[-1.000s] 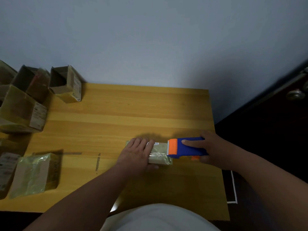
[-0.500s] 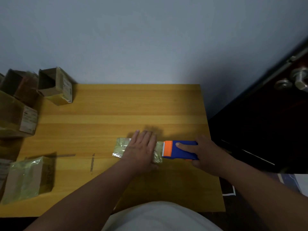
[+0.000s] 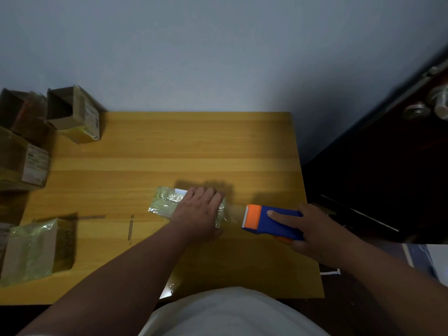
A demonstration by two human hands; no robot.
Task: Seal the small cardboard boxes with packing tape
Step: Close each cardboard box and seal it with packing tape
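Pulling clear, the right hand (image 3: 315, 231) grips the tape dispenser (image 3: 271, 223), now apart from the box (image 3: 164, 204); left hand (image 3: 197, 212) presses flat, fingers straight — strip ready for cutting.

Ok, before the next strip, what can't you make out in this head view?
- Small box: its right half is hidden under the left hand.
- Tape between box and dispenser: too faint and blurred to tell if it is cut.
- Dispenser roll: hidden by the blue body and the right hand.
- Box stack at left: cut off by the frame edge, labels blurred.
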